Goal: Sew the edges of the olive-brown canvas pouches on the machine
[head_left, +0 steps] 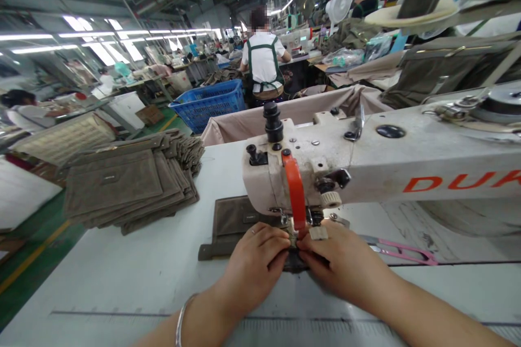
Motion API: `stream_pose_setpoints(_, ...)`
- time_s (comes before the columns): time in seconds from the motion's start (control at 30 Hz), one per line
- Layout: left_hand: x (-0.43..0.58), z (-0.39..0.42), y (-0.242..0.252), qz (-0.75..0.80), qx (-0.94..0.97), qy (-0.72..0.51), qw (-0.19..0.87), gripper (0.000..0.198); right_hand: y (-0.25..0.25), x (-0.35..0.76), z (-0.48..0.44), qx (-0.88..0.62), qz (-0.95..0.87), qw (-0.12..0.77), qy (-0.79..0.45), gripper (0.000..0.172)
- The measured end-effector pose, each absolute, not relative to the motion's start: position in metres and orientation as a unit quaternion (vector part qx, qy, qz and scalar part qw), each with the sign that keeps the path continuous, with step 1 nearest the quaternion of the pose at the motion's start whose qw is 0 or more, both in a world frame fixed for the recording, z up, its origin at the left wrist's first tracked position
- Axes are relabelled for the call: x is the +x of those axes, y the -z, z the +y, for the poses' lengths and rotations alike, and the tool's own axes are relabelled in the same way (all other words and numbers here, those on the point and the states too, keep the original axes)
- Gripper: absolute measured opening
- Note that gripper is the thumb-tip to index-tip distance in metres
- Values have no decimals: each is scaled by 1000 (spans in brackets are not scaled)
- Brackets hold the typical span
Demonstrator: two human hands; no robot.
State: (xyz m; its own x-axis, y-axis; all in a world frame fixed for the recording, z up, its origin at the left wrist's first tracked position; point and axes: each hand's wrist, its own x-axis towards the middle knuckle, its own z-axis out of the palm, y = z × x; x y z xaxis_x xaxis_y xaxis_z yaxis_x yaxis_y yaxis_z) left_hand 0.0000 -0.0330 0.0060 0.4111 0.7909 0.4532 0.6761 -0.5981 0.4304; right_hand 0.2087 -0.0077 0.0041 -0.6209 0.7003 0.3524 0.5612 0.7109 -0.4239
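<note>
Under the head of a white sewing machine (268, 184) with an orange guard (295, 190) lies a dark olive fabric panel (232, 219) with a small label. My left hand (260, 252) is closed, fingers pressed on the fabric's near edge just left of the needle area. Opposite it, my right hand (345, 252) pinches the same edge from the right, a bit of tape round one finger. Both sets of fingertips nearly meet below the guard. The needle itself is hidden. Pink-handled thread snips (402, 249) lie right of my right hand, beside the machine bed.
A stack of olive fabric panels (122, 184) sits on the table's left side. A printed ruler scale (301, 326) runs along the near edge. Beyond the table are a blue plastic basket (211, 100), beige cloth (244, 119) and a seated co-worker (262, 59) facing away.
</note>
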Motion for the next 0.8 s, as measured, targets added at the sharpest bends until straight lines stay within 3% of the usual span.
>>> stream_pose_setpoints(0.37, -3, -10, -7, 411, 854, -304, 97, 12, -1, 205, -2, -364, -884, 275, -105, 18)
stream_pose_setpoints(0.8, -4, 1, 5, 480, 824, -289, 88, 12, 7, 202, 7, -410, -873, 249, -84, 20)
